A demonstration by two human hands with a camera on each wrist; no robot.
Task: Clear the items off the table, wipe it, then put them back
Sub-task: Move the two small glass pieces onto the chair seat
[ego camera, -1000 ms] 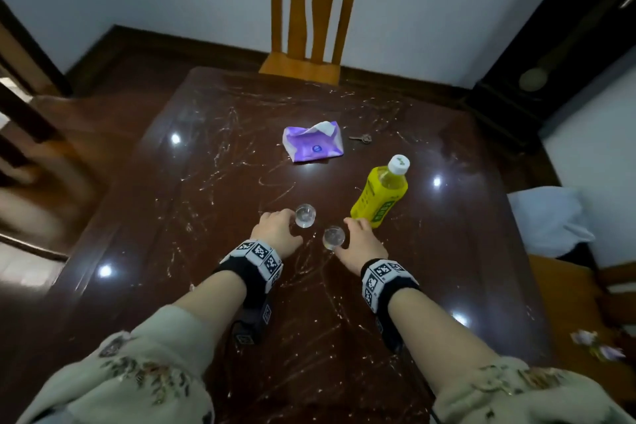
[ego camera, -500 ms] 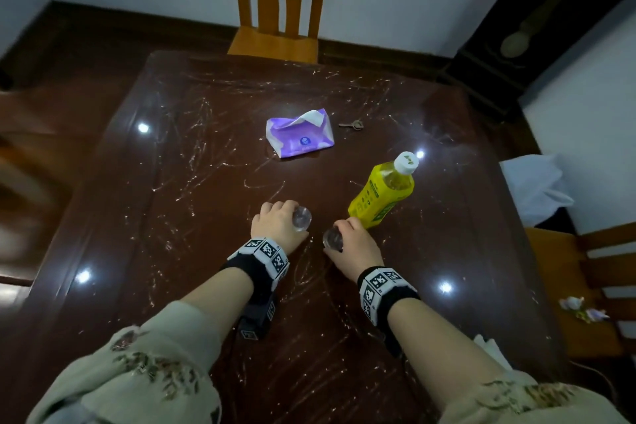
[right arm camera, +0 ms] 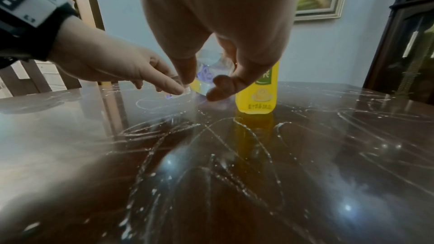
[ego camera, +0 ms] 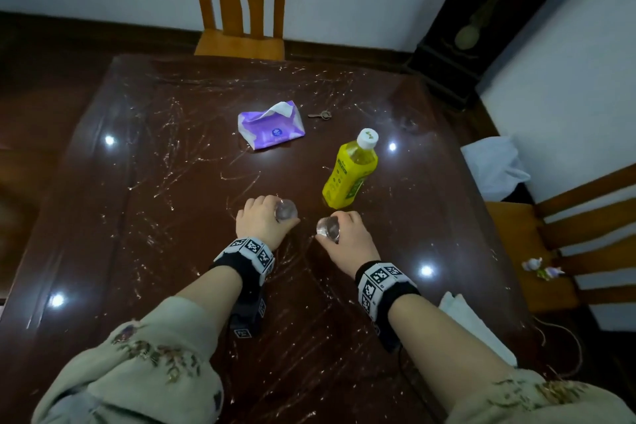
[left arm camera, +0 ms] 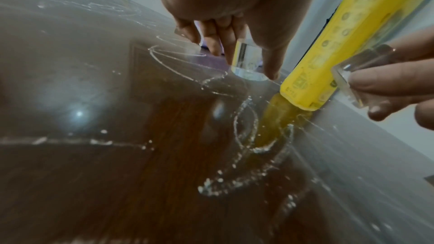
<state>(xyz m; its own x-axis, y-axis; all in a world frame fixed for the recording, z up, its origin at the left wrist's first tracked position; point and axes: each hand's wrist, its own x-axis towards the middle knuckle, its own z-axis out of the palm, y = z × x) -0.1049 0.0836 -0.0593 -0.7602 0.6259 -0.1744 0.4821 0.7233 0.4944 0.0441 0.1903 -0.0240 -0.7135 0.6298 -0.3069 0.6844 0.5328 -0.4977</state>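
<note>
Our left hand (ego camera: 260, 222) grips one glass (ego camera: 285, 211), our right hand (ego camera: 347, 238) grips another glass (ego camera: 328, 227); the bottle (ego camera: 351, 175) stands just beyond our right fingers.

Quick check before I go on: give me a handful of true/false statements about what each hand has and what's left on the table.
1. The left hand holds a small clear glass. True.
2. The right hand is empty. False: its fingers grip a second small glass.
3. The yellow bottle lies on its side. False: it stands upright on the table, cap on.
4. A purple tissue pack lies on the table beyond the hands. True.
5. A small key lies beside the tissue pack. True.
6. The table surface looks clean. False: whitish streaks and smears cover it.
</note>
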